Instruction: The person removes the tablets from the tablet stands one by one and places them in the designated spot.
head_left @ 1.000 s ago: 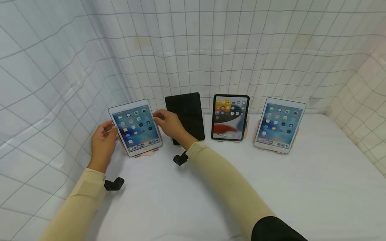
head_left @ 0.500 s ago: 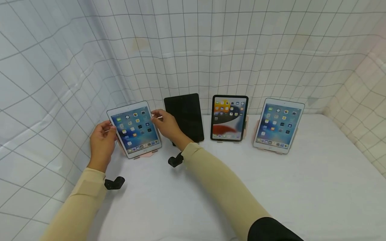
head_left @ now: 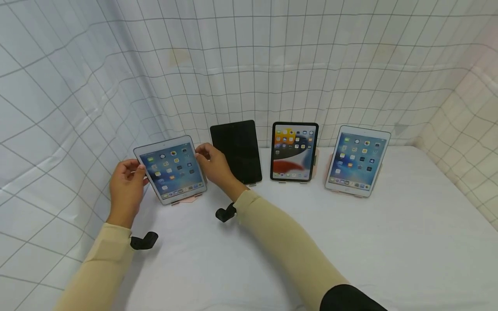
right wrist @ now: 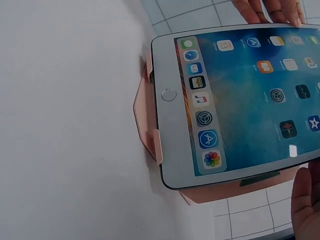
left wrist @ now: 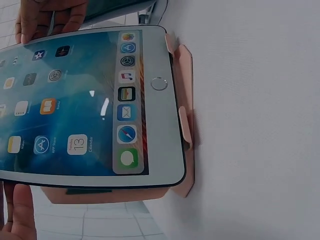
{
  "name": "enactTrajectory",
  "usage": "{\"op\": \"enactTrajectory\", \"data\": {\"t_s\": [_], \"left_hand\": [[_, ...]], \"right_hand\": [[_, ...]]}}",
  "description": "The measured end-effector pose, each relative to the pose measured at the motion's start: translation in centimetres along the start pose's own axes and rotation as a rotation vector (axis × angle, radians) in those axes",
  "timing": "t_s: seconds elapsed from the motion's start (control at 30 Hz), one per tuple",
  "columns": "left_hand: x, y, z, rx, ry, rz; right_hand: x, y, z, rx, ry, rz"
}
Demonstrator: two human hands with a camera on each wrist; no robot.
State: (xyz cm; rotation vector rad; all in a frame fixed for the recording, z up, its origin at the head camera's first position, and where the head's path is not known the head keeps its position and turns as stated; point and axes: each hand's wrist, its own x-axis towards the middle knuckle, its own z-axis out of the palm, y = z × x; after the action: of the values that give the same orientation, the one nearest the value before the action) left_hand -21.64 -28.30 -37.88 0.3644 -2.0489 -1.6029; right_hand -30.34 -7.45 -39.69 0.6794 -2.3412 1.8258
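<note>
A white-framed tablet (head_left: 171, 170), its screen lit with app icons, leans back on a pink stand (left wrist: 186, 75). Two small lips of the stand catch the tablet's lower edge in both wrist views. My left hand (head_left: 125, 190) grips the tablet's left edge, thumb near the front. On the opposite side, my right hand (head_left: 215, 165) pinches the right edge with thumb and fingers. The fingers behind the tablet are mostly hidden. Right beside my right hand stands a black tablet (head_left: 237, 151) with a dark screen, partly covered by that hand.
Farther right stand a black-framed tablet (head_left: 294, 151) with a lit screen and another white tablet (head_left: 357, 162), both on pink stands. A white cloth covers the table (head_left: 249, 268). Grid-patterned curtain (head_left: 249, 65) hangs behind and at both sides.
The held tablet's top edge has come lower in the head view, so it leans farther back. My left hand shifted slightly left and down with it. Both hands keep their grip.
</note>
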Motion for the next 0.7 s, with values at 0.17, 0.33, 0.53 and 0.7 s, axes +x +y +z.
{"op": "enactTrajectory", "data": {"t_s": [0.17,0.33,0.53,0.7], "left_hand": [[-0.5,1.0,-0.7,-0.074,-0.013,0.008],[-1.1,1.9,-1.6,-0.001,-0.089,-0.034],[-1.9,2.1,-3.0,0.083,-0.223,-0.064],[-2.4,2.0,-3.4,0.165,-0.290,-0.065]], "right_hand": [[-1.0,-0.3,0.0,0.053,0.009,-0.004],[-2.3,-0.3,0.1,0.089,0.032,0.015],[-4.1,-0.6,0.2,0.124,0.014,0.078],[-5.8,-0.9,-0.3,0.181,-0.022,0.145]]}}
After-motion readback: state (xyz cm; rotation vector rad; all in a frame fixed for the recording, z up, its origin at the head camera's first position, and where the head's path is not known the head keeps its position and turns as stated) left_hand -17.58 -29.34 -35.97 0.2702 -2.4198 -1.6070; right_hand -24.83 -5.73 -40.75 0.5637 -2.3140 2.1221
